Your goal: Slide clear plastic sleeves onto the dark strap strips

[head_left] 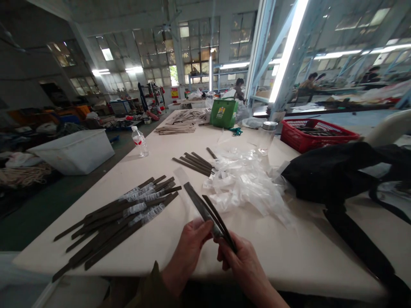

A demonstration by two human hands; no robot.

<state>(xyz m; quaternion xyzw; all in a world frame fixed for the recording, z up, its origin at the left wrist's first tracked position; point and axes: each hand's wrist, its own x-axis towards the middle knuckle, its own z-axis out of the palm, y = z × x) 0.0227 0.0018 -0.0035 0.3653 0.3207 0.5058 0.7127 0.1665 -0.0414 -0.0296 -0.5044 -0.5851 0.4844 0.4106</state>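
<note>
Table (160, 164), strips (197, 201) jutting from left grip (192, 235), right grip (241, 256)

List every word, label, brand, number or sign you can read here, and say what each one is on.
No text can be read for certain.
Green bag: yellow and white print, too blurred to read.
Bottle: label with red on it, any lettering too small and blurred.
Red and yellow sign in the background: too small to read.
Held strips: no lettering can be made out.
</note>
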